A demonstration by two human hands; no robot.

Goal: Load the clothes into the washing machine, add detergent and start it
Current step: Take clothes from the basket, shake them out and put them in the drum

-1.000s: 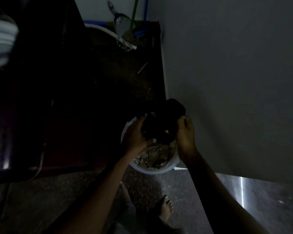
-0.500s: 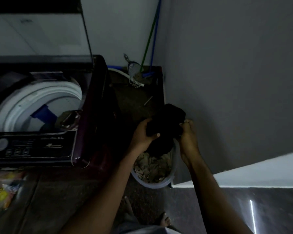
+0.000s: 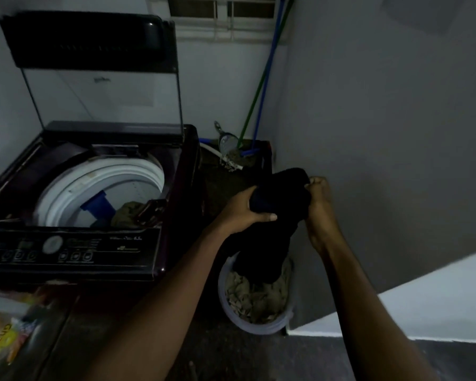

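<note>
Dark garment (image 3: pixel 279 199) was held up over the bucket (image 3: pixel 259 329), its tail trailing onto the clothes left inside. Left hand (image 3: pixel 245 213) gripped one side and right hand (image 3: pixel 322 210) pinched the other, likely to keep it bunched for carrying. Washing machine (image 3: pixel 107 248) stood just left with its lid raised, ready for loading.

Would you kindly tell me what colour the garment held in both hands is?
The garment is black, clearest in the head view.
</note>
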